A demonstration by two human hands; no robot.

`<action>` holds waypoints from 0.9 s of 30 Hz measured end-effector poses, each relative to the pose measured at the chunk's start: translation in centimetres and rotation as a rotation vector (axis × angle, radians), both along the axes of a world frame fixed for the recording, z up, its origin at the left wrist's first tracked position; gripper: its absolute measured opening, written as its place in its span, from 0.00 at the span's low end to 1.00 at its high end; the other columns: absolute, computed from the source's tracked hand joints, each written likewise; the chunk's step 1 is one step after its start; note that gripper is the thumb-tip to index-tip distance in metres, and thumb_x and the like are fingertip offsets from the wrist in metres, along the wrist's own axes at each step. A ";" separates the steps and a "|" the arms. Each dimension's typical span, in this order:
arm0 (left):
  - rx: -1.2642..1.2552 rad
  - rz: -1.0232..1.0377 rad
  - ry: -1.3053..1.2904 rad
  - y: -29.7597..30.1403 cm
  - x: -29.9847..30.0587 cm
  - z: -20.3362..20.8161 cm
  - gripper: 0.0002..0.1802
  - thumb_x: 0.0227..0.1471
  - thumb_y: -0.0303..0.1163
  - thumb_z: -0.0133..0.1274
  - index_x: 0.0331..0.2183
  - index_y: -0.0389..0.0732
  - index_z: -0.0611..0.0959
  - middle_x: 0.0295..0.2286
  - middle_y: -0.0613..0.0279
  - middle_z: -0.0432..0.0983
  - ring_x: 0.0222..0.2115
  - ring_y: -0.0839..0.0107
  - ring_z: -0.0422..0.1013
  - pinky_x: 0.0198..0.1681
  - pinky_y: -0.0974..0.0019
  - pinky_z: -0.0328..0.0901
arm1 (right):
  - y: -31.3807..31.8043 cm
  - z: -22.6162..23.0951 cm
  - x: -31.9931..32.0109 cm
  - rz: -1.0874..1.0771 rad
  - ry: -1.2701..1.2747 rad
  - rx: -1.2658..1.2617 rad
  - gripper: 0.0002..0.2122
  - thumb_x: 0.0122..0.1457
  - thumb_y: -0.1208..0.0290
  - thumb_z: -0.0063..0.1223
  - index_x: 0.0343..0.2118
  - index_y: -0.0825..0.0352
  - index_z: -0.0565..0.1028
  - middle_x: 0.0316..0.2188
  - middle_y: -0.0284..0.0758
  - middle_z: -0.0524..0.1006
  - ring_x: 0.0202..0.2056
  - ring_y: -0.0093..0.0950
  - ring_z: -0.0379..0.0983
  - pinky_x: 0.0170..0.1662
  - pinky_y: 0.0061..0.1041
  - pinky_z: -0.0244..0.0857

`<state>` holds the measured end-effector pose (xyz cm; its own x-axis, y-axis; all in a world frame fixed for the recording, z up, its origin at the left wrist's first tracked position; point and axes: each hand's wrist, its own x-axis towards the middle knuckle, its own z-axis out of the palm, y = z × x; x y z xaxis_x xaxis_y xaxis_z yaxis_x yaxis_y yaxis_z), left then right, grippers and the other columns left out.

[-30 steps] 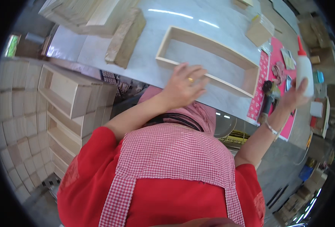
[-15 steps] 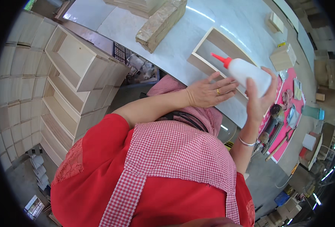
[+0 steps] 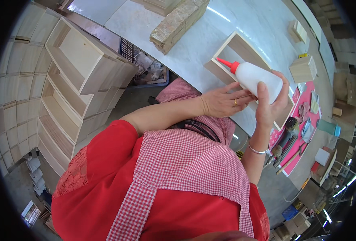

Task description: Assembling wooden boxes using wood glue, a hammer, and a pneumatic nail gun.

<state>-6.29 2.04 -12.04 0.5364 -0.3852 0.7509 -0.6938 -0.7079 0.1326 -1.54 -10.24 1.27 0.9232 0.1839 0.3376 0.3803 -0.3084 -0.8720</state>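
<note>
A white squeeze bottle (image 3: pixel 255 79) with a red pointed nozzle lies tilted in my right hand (image 3: pixel 271 105), whose thumb and fingers wrap round its base end. The nozzle points left, over the near corner of a wooden frame (image 3: pixel 248 47) that rests on the pale tabletop. My left hand (image 3: pixel 226 101) is stretched out flat beside the bottle, fingers extended toward the frame's near side. Its fingertips pass behind the right hand and bottle, so whether they touch the frame is hidden.
A long taped bundle (image 3: pixel 178 25) lies farther back on the table (image 3: pixel 133 25). Small wooden blocks (image 3: pixel 303 69) stand to the right, near a pink cloth (image 3: pixel 296 154) with tools. At left are stacked wooden boxes (image 3: pixel 71 92) and a crate (image 3: pixel 149 72) of scraps below the table edge.
The bottle and my right hand have moved slightly left and down, with the nozzle now over the frame's edge. My left hand has shifted slightly right. The view has turned a little.
</note>
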 end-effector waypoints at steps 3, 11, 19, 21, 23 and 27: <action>0.002 -0.025 0.023 0.0 -0.1 0.1 0.10 0.53 0.36 0.50 0.37 0.47 0.81 0.61 0.66 0.61 0.64 0.68 0.54 0.67 0.49 0.44 | 0.0 0.0 0.0 0.015 -0.015 -0.011 0.24 0.53 0.71 0.65 0.51 0.70 0.68 0.41 0.36 0.73 0.41 0.24 0.71 0.45 0.23 0.66; -0.018 0.029 -0.036 -0.1 0.1 0.5 0.09 0.52 0.35 0.50 0.35 0.47 0.82 0.61 0.66 0.62 0.64 0.67 0.53 0.68 0.50 0.43 | 0.1 0.8 0.3 -0.014 0.000 0.061 0.23 0.54 0.70 0.64 0.51 0.70 0.68 0.41 0.36 0.73 0.41 0.25 0.71 0.44 0.23 0.66; -0.014 -0.027 0.002 0.0 -0.1 0.1 0.09 0.52 0.35 0.50 0.34 0.47 0.83 0.60 0.65 0.63 0.64 0.67 0.54 0.68 0.49 0.42 | 0.2 -0.1 0.4 0.054 -0.079 -0.045 0.23 0.53 0.69 0.65 0.50 0.70 0.68 0.41 0.38 0.73 0.41 0.26 0.72 0.44 0.24 0.67; -0.017 -0.034 0.014 0.0 -0.1 0.0 0.09 0.52 0.35 0.50 0.34 0.47 0.84 0.60 0.65 0.63 0.64 0.67 0.54 0.68 0.49 0.42 | 0.2 -0.2 0.4 0.063 -0.095 -0.040 0.24 0.53 0.69 0.65 0.50 0.70 0.68 0.41 0.38 0.73 0.41 0.26 0.72 0.44 0.24 0.67; -0.024 -0.047 0.033 -0.1 -0.1 -0.1 0.10 0.51 0.35 0.50 0.35 0.47 0.84 0.60 0.65 0.63 0.64 0.67 0.54 0.68 0.49 0.42 | 0.2 -0.4 0.4 0.080 -0.112 -0.068 0.24 0.52 0.70 0.65 0.50 0.70 0.68 0.41 0.38 0.74 0.41 0.27 0.72 0.44 0.25 0.67; -0.004 -0.051 0.049 0.0 -0.2 0.0 0.11 0.51 0.35 0.50 0.35 0.46 0.84 0.60 0.65 0.64 0.64 0.67 0.55 0.68 0.48 0.42 | 0.4 -0.6 0.7 0.084 -0.142 -0.079 0.24 0.52 0.70 0.66 0.49 0.71 0.68 0.41 0.39 0.74 0.42 0.28 0.73 0.45 0.25 0.68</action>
<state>-6.44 2.06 -12.02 0.5528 -0.4098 0.7256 -0.7213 -0.6714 0.1703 -0.88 -9.86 0.65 0.8475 0.2897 0.4447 0.5251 -0.3361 -0.7818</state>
